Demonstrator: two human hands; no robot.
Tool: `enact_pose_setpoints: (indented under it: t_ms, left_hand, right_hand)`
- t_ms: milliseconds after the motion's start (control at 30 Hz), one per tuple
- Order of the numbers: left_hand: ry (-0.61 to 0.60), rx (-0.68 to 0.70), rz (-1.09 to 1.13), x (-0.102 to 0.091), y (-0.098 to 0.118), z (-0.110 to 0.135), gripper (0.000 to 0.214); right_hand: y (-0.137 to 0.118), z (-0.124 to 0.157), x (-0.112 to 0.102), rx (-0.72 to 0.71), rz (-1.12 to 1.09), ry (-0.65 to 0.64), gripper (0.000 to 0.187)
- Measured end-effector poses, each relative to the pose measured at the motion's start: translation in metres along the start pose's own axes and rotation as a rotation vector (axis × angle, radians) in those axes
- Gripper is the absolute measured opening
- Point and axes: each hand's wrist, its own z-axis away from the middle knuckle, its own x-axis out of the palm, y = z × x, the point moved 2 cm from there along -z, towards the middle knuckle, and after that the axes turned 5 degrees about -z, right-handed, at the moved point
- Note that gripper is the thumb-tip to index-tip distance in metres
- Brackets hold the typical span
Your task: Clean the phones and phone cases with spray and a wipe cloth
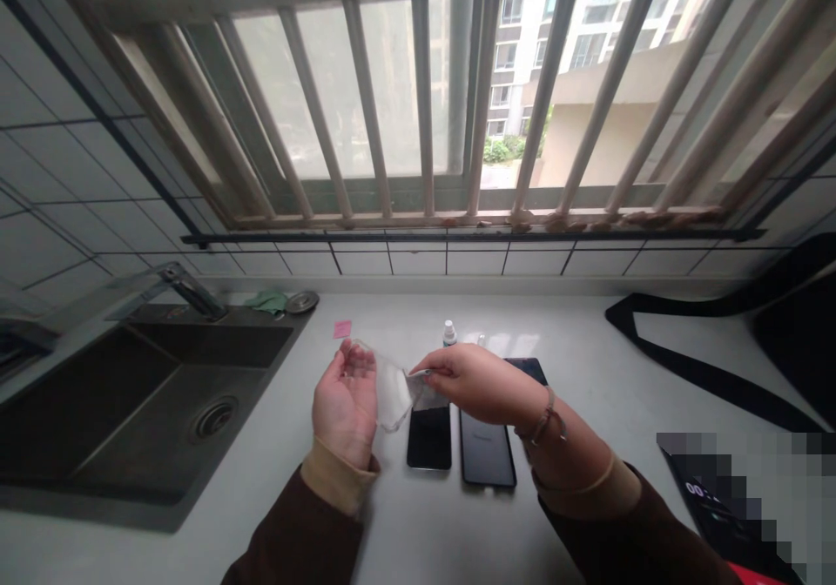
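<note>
Head view: left hand (345, 398) cupping clear phone case (394, 391), right fingers (436, 366) pinching perhaps a wipe (418, 382), half hidden.

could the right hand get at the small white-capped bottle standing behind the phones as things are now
Probably yes: the small white-capped bottle stands upright just beyond the right hand, with bare countertop around it. But that hand pinches a small wipe against the clear phone case.

Home kitchen; dark sink (97, 411) with tap (189, 289), tiled wall (58, 176), white counter (575, 350), barred window (418, 89)

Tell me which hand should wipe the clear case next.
Right, probably. The right hand already pinches a small wipe against the clear case, while the left hand is occupied holding the case.
</note>
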Motion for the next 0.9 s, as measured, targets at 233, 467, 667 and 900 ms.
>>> enact_pose_setpoints:
  t_ms: [233, 467, 667, 900]
  left_hand:
    - [-0.032, -0.002, -0.047, 0.0, 0.001, 0.004, 0.019]
    - [-0.12, -0.19, -0.067, 0.009, -0.016, 0.024, 0.02]
    - [-0.237, -0.268, -0.156, 0.012, -0.021, 0.033, 0.032]
    - [-0.118, -0.033, -0.088, 0.007, -0.008, 0.019, 0.018]
  right_hand:
    - [0.0, -0.007, 0.011, 0.089, -0.096, 0.098, 0.031]
    - [0.0, -0.01, 0.023, 0.08, 0.038, 0.171, 0.026]
    - [-0.002, -0.011, 0.035, 0.01, -0.009, 0.259, 0.031]
    - [0.007, -0.015, 0.031, 0.06, -0.081, 0.236, 0.028]
